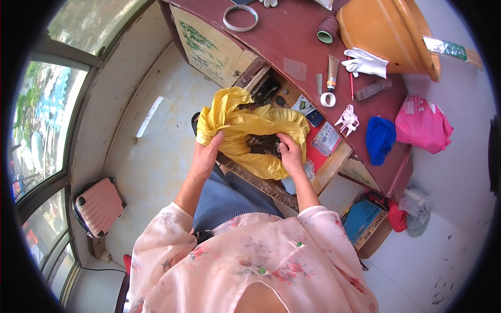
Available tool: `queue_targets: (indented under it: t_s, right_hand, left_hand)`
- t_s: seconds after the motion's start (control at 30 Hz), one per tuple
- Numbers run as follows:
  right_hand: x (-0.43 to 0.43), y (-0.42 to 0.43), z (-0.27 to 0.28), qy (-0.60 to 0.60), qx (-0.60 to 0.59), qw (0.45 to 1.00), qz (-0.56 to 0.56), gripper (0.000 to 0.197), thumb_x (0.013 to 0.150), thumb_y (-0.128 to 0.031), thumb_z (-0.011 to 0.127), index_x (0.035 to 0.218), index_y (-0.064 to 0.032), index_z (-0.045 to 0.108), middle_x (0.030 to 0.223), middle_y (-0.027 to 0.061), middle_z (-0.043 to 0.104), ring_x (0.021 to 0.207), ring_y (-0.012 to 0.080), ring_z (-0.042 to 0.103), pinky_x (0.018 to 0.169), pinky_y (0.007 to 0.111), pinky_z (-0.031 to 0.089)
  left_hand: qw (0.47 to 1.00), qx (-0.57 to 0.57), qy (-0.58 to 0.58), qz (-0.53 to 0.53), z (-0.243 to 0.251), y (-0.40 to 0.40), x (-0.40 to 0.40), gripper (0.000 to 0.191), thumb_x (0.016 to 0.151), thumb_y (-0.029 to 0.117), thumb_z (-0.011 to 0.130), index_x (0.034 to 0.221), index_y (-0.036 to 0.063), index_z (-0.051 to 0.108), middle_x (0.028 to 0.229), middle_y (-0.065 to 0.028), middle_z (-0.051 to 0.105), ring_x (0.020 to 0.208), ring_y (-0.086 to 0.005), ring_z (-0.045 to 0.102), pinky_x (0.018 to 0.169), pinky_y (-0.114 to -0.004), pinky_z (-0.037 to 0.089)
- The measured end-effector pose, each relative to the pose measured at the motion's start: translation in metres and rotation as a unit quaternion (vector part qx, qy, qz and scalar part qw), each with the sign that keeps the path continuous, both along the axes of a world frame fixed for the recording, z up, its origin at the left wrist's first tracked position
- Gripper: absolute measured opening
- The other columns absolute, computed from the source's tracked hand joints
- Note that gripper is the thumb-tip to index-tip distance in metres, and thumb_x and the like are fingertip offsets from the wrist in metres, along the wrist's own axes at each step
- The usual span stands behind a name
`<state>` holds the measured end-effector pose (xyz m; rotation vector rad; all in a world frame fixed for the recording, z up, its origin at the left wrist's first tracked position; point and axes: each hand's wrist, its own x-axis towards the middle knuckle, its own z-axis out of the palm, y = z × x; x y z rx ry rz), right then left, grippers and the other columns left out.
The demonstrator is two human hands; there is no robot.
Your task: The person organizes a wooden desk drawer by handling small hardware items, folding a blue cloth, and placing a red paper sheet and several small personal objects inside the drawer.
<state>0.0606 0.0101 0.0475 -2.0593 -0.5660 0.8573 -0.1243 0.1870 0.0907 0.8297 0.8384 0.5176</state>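
Observation:
A crumpled yellow plastic bag [250, 123] rests over an open wooden drawer [332, 166], its mouth spread wide. Small dark items [264, 145] lie inside; what they are I cannot tell. My left hand [207, 152] grips the bag's left side, thumb on top. My right hand [290, 153] is at the right of the opening, its fingertips just inside the rim by the dark contents; whether they pinch anything is hidden. Beside the bag, the drawer holds a black case [266, 88], a clear plastic box [327, 137] and a dark blue booklet [314, 117].
On the dark red cabinet top [285, 35] are a tape roll [240, 18], a thread cone [328, 29], a tube [332, 72], a white glove [366, 62], an orange basin [385, 35], a blue cloth [380, 140] and a pink bag [424, 124]. A pink suitcase [101, 207] stands left.

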Motion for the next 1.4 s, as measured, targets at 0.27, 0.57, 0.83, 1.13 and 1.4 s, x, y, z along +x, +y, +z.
queue_targets:
  t_s: [0.27, 0.57, 0.83, 1.13, 1.4]
  right_hand:
    - [-0.031, 0.044, 0.018, -0.306, 0.007, 0.937, 0.166, 0.014, 0.075, -0.004, 0.059, 0.088, -0.0068, 0.062, 0.084, 0.0114, 0.059, 0.081, 0.0321, 0.056, 0.073, 0.041, 0.043]
    - [-0.014, 0.016, 0.03, 0.208, 0.109, 0.972, -0.026, 0.016, 0.086, -0.007, 0.058, 0.1, -0.002, 0.058, 0.105, 0.0069, 0.062, 0.093, 0.0155, 0.059, 0.08, 0.026, 0.048]
    - [-0.022, -0.004, 0.08, 0.473, 0.328, 0.798, -0.178, 0.016, 0.091, -0.012, 0.051, 0.107, -0.0083, 0.05, 0.108, 0.0121, 0.058, 0.103, 0.0258, 0.056, 0.09, 0.042, 0.047]
    - [-0.024, -0.005, 0.099, 0.455, 0.319, 0.792, -0.254, 0.017, 0.091, -0.013, 0.052, 0.107, -0.0085, 0.049, 0.1, 0.0114, 0.061, 0.089, 0.0239, 0.062, 0.083, 0.04, 0.051]
    - [-0.026, -0.005, 0.107, 0.407, 0.343, 0.81, -0.246, 0.018, 0.092, -0.012, 0.051, 0.109, -0.0073, 0.048, 0.099, 0.0133, 0.061, 0.089, 0.024, 0.062, 0.083, 0.04, 0.052]
  left_hand:
    - [1.0, -0.001, -0.014, 0.021, -0.004, -0.002, 0.003, 0.039, 0.091, 0.014, 0.056, 0.127, 0.0029, 0.045, 0.116, -0.0019, 0.054, 0.105, -0.0114, 0.049, 0.092, -0.027, 0.038]
    - [0.999, 0.034, -0.005, 0.018, -0.008, -0.003, 0.002, 0.034, 0.089, 0.013, 0.058, 0.121, 0.0021, 0.05, 0.113, -0.002, 0.055, 0.102, -0.0108, 0.05, 0.088, -0.026, 0.041]
    - [0.998, 0.045, -0.02, 0.025, -0.005, -0.004, 0.006, 0.039, 0.09, 0.015, 0.057, 0.126, 0.003, 0.045, 0.116, -0.0019, 0.054, 0.106, -0.0126, 0.049, 0.093, -0.027, 0.037]
    - [0.999, 0.036, -0.012, 0.023, -0.006, -0.004, 0.005, 0.045, 0.09, 0.014, 0.056, 0.13, 0.0025, 0.04, 0.119, -0.0025, 0.052, 0.109, -0.0135, 0.048, 0.095, -0.028, 0.037]
    - [0.999, 0.042, -0.021, 0.026, -0.005, -0.004, 0.006, 0.048, 0.091, 0.014, 0.055, 0.134, 0.0024, 0.036, 0.121, -0.0029, 0.051, 0.11, -0.0132, 0.047, 0.096, -0.028, 0.036]
